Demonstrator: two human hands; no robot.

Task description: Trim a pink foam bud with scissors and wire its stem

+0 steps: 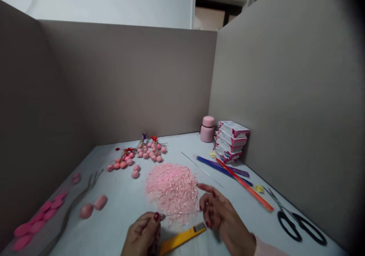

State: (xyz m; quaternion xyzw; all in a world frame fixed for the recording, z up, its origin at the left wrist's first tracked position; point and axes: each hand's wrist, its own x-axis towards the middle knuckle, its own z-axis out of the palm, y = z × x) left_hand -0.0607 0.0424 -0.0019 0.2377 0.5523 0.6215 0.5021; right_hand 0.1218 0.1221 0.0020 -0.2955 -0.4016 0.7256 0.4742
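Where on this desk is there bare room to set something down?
Bare table lies between the pink bead heap, the two loose pink balls and the ball clusters. Another patch runs between heap and back wall. The right side is crowded: boxes, sticks, scissors.

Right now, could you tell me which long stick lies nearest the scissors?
The red stick: its near end stops just left of the scissors, while the blue sticks lie farther back.

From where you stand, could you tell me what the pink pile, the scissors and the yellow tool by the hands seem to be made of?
The pink pile looks like small glossy plastic sequins or flakes, glinting in places; too fine to be sure. The scissors show thin grey metal blades and matte black handles, probably plastic. The yellow tool looks like smooth plastic with a dark end piece, perhaps a cutter.
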